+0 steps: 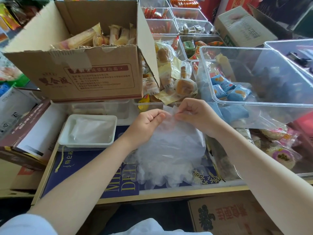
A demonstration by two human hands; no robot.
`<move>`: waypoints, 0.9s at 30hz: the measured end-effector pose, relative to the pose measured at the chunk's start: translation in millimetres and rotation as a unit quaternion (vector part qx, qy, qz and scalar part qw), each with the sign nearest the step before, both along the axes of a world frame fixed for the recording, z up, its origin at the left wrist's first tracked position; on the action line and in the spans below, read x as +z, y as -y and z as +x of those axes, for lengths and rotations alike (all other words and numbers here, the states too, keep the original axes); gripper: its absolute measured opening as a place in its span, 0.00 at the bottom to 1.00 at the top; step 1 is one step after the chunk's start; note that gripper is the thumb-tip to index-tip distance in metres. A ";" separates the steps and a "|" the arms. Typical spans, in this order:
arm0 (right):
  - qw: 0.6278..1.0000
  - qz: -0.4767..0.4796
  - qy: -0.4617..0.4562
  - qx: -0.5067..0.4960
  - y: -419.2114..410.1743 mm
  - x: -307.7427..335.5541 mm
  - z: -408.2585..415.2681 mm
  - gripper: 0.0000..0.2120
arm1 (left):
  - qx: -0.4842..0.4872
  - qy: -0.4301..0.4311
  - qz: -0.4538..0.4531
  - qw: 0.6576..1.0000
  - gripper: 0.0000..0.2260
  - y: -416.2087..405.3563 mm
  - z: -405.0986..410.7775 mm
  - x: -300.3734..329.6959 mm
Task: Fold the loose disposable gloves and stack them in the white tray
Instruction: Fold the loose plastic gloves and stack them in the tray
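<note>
A thin, clear disposable glove point(169, 114) is held up by its top edge just above a loose heap of the same gloves point(166, 156), which lies on a dark blue printed box point(88, 165) on the desk point(169, 195). The left hand point(149, 118) pinches the glove's edge between thumb and curled fingers, and the right hand point(194, 112) pinches the same edge just beside it, fingers curled in, so the two hands nearly touch over the film. The glove's fingers in the heap spread toward the near edge of the desk, pale and crumpled. To the left of the hands, beside the left forearm, sits the white tray point(63, 138), shallow and rectangular, with a flat stack of folded gloves point(91, 129) lying inside it. Behind the tray stands an open cardboard carton point(94, 78) with brown printing on its front, filled with wrapped pastries point(101, 37). To the right of the carton lie more wrapped cakes point(183, 87) in a heap, and beyond the right hand a large clear plastic bin point(271, 102) holds blue snack packets point(227, 89). Further back, rows of small clear tubs point(189, 14) hold orange and red sweets. At the far right, round pink-wrapped cakes point(282, 155) lie in another clear container. A cardboard box point(225, 217) with red and black print sits below the desk's near edge.
</note>
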State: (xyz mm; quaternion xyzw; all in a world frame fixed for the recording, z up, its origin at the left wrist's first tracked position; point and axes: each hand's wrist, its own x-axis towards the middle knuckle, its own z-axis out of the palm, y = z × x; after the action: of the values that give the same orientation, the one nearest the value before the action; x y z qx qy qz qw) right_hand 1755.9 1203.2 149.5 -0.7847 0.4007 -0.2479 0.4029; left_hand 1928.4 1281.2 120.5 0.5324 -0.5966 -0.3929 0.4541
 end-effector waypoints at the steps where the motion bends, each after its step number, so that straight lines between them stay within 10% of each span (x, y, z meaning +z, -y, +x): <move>1: 1.000 0.000 0.011 -0.005 0.9 -1.2 -1.3 0.12 | 0.010 -0.005 0.005 1.000 0.09 -0.6 0.6 -0.6; 7: 0.998 0.030 0.029 0.036 3.9 -5.3 -6.0 0.22 | -0.043 -0.040 0.172 0.983 0.02 1.3 10.0 -9.7; 14: 0.997 0.023 -0.041 0.065 3.3 2.4 -4.6 0.10 | -0.037 0.087 0.271 0.958 0.14 1.8 15.1 -24.4; 27: 0.996 -0.039 -0.075 -0.003 0.0 -9.5 9.9 0.09 | 0.040 0.112 0.041 0.992 0.03 2.5 -7.8 -13.0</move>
State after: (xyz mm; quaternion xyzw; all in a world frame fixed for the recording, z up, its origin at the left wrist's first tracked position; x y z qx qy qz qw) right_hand 1765.8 1203.2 140.0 -0.8147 0.4223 -0.2054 0.3402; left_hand 1920.6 1278.7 107.5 0.6149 -0.6053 -0.3361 0.3776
